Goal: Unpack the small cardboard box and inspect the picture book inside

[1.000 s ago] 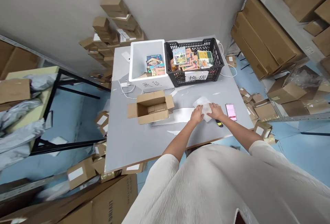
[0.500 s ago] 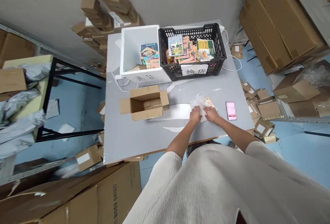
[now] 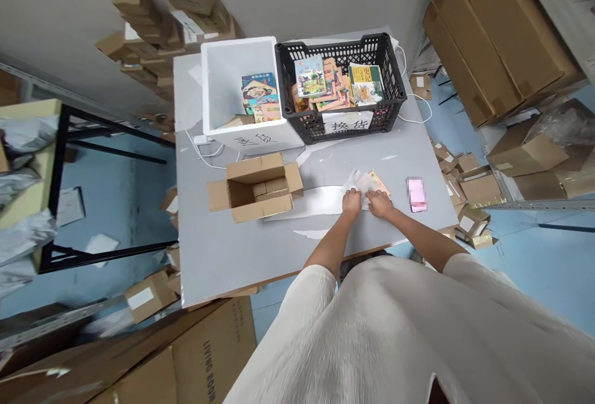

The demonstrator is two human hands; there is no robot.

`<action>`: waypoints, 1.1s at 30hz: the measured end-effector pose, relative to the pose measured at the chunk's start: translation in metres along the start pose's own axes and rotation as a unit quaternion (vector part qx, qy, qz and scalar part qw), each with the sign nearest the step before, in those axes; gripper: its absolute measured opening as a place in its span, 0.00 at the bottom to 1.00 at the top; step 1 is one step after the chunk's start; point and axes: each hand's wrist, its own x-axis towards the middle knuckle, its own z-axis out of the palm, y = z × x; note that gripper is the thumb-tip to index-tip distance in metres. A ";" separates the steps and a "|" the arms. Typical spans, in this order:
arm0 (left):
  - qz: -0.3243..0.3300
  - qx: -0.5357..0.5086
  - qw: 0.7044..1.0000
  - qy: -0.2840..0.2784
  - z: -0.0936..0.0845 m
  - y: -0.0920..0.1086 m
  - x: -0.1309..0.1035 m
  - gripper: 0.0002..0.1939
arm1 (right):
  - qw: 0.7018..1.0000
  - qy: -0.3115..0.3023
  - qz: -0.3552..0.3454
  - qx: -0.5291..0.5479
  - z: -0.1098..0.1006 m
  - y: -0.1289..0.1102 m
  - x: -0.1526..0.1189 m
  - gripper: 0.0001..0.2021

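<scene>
Left hand [image 3: 351, 201]: closed on the white wrapper [image 3: 357, 180].
Right hand [image 3: 380, 204]: grips the same wrapper, over a small book [image 3: 379, 182].
Worktop [image 3: 232, 249]: phone [image 3: 416, 194] near, open carton [image 3: 257, 187] apart.

Bare tbl [image 3: 223, 249] near-left; box [image 3: 255, 188] beyond.

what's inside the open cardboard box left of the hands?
The open cardboard box shows one smaller brown carton against its far wall. The near wall hides the floor, so anything lower can't be seen.
</scene>
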 end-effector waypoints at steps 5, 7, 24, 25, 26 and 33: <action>0.000 0.003 1.000 0.015 0.004 -0.002 -0.015 0.20 | 1.000 -0.003 0.006 0.013 0.001 -0.003 -0.004 0.24; 0.001 0.000 1.000 0.026 0.006 -0.003 -0.019 0.22 | 1.000 -0.004 -0.002 0.019 0.002 -0.005 -0.006 0.25; 0.100 -0.188 0.968 0.135 -0.007 -0.014 -0.015 0.17 | 0.985 0.107 0.011 0.134 0.005 -0.011 -0.005 0.32; 0.114 -0.205 0.960 0.150 -0.012 -0.013 -0.015 0.16 | 0.982 0.131 0.008 0.136 0.003 -0.012 -0.004 0.32; 0.125 -0.218 0.954 0.164 -0.017 -0.013 -0.015 0.15 | 0.978 0.156 0.007 0.135 0.000 -0.014 -0.003 0.32; 0.157 -0.228 0.935 0.224 -0.059 -0.025 -0.020 0.11 | 0.948 0.219 -0.022 0.232 -0.020 -0.026 0.010 0.30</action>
